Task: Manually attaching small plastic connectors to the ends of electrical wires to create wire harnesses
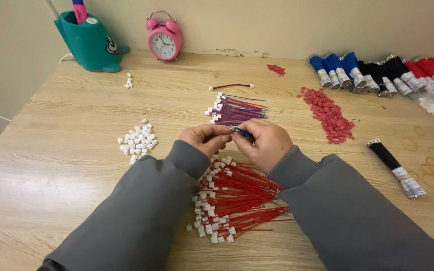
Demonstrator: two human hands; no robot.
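My left hand (205,137) and my right hand (262,143) meet over the middle of the wooden table (66,150), both in grey sleeves. Together they pinch a short blue wire (241,132), whose left end sits between my left fingertips; a connector there is hidden. Just beyond them lies a pile of blue and red wires with white connectors (234,110). Under my wrists spreads a heap of red wires with white connectors (232,200).
Loose white connectors (137,140) lie left, with a few more (128,81) farther back. Red connectors (330,115) are heaped right. Bundles of blue, black and red wire (383,73) line the back right; a black bundle (395,168) lies near. A teal holder (89,42) and pink alarm clock (165,37) stand behind.
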